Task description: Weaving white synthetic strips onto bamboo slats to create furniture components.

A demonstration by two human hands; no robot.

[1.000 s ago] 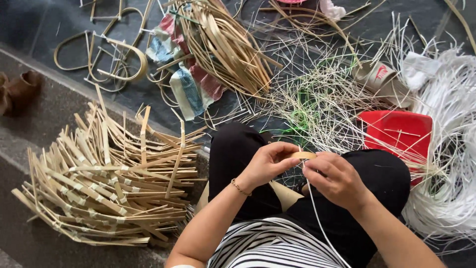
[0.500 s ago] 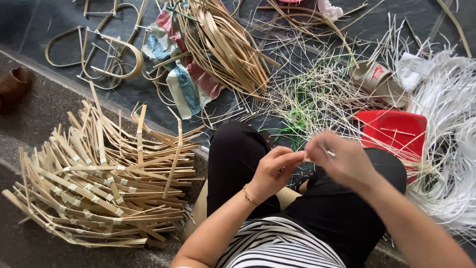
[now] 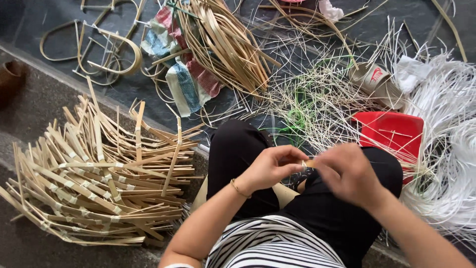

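Two hands are working a small bamboo piece over the lap.

Left of the red tray (image 3: 391, 133), the frame pile (image 3: 99, 183) is lying, and a striped sack (image 3: 186, 82) is sitting farther up. The left hand (image 3: 270, 167) is pinching the bamboo piece (image 3: 310, 163); the right hand (image 3: 347, 173), which was lifted a moment ago, is now closing on it again, so tying is continuing. Right of the tray, white strips (image 3: 451, 149) are spreading.

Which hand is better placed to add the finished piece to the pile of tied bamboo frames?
Probably the left hand: the pile lies on its side, while the right hand is by the red tray.
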